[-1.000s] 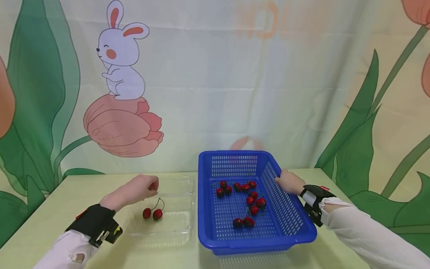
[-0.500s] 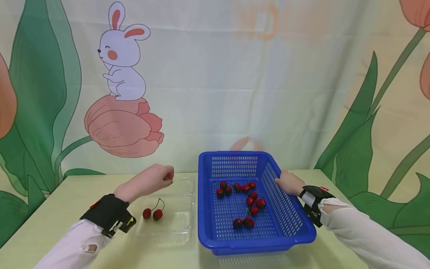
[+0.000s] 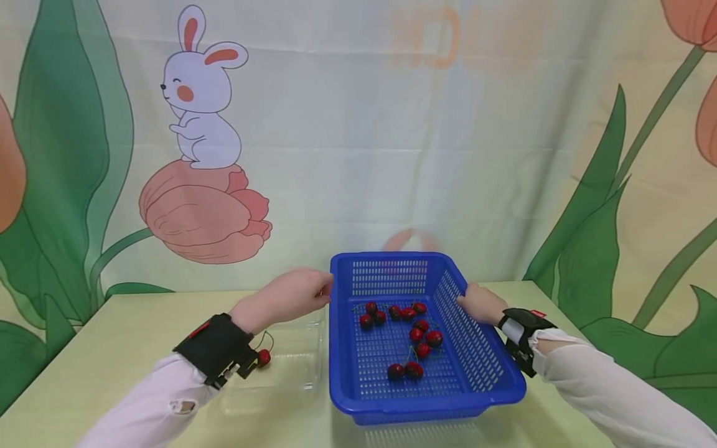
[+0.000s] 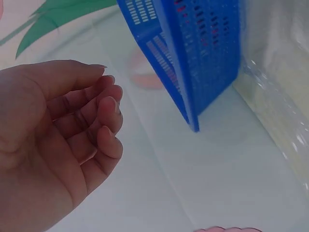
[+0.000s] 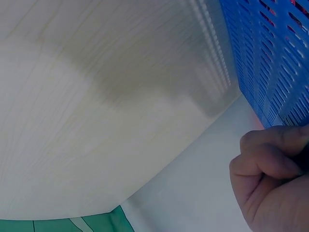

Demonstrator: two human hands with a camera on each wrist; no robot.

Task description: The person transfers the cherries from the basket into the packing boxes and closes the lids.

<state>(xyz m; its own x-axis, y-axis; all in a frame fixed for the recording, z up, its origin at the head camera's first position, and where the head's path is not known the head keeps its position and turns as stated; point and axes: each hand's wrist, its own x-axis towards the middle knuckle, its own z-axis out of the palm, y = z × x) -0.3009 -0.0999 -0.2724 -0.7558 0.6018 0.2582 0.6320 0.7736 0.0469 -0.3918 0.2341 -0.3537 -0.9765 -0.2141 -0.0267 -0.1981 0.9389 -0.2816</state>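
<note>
From the head view, the left hand (image 3: 295, 297) hangs above the far right corner of the clear tray (image 3: 291, 373), just beside the left rim of the blue basket (image 3: 342, 348), while the right hand (image 3: 480, 303) rests on the basket's right rim. Loose cherries (image 3: 414, 333) lie scattered on the basket floor, and one cherry (image 3: 264, 357) shows in the clear tray, partly hidden behind the black wrist strap. The left wrist view adds what the head view cannot: the fingers (image 4: 104, 116) are loosely curled and hold nothing, with the basket's corner just beyond them. The right wrist view shows the right hand's fingers (image 5: 268, 154) curled against the basket's slotted wall, gripping the rim, with the pale counter (image 5: 96, 121) spreading out to the left; the cherries are out of sight there. Against a second ago, the left hand has moved from over the middle of the tray, where two cherries on a stem lay in plain sight, rightward to the basket's edge. The right hand has stayed on the same rim, and the basket has not shifted.
</note>
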